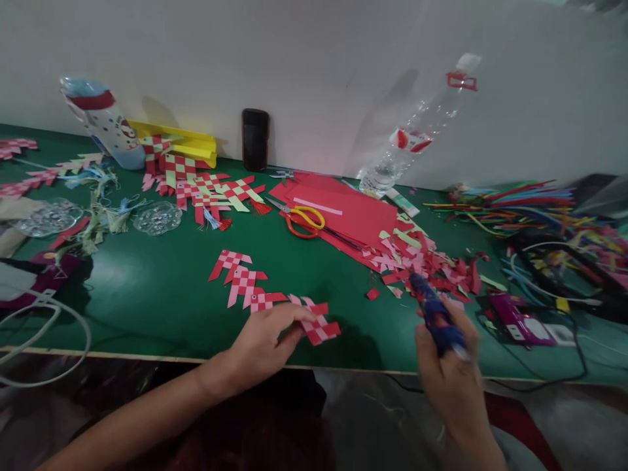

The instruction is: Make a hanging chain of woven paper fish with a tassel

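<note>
Near the table's front edge, my left hand pinches a woven red-and-pink paper fish between thumb and fingers. Two similar paper fish lie in a slanting row just behind and left of that hand, and another sits right by its knuckles. On the right, my right hand is wrapped round a dark blue, blurred tool that looks like a glue gun. Its tip points away from me, in front of a heap of red, pink and pale green paper scraps.
Red paper sheets and scissors lie mid-table. Behind stand a phone, a tilted plastic bottle and a white cup. Purple power strip, cables and coloured strips are right; tassels and bead dishes left.
</note>
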`<action>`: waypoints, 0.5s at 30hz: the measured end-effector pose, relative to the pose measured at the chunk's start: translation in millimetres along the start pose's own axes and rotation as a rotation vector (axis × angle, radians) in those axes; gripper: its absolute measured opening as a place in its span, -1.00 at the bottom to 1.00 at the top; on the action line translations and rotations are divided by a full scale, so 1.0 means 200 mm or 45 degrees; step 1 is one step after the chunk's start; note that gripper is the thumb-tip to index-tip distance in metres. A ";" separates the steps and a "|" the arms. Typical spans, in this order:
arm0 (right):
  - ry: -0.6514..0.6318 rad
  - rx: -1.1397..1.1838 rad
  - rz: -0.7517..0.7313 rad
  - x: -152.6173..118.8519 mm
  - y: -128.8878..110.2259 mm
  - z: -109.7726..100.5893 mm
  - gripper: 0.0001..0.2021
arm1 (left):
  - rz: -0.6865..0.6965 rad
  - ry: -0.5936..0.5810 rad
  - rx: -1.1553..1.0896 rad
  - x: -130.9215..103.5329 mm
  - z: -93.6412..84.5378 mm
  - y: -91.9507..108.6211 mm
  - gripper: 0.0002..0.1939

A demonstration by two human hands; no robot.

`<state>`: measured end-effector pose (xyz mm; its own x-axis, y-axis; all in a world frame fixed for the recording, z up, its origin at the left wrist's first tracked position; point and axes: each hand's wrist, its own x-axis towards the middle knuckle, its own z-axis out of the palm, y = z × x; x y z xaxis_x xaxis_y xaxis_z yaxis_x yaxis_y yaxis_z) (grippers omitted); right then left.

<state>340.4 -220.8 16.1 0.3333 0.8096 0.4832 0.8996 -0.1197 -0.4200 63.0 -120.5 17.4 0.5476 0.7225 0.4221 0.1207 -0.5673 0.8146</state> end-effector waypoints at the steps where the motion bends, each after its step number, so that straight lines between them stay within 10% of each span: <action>1: -0.016 -0.150 -0.057 0.03 0.05 0.03 -0.50 | -0.110 -0.058 -0.125 -0.04 0.01 0.02 -0.77; 7: -0.174 -0.501 -0.067 0.09 0.18 0.14 -0.48 | -0.807 -0.221 -0.943 -0.21 0.05 0.08 -0.93; 11: -0.079 -0.097 -0.095 0.04 -0.05 0.09 -0.54 | -1.039 0.035 -1.352 -0.24 0.01 0.04 -0.71; 15: -0.692 0.697 0.008 -0.11 -0.38 0.11 -0.42 | -1.054 0.216 -1.505 -0.25 -0.02 0.00 -0.66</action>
<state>258.9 -216.8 20.8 0.0251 0.9953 0.0937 0.5833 0.0615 -0.8099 32.3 -155.2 -1.7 0.5487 0.7596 -0.3493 -0.4380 0.6171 0.6537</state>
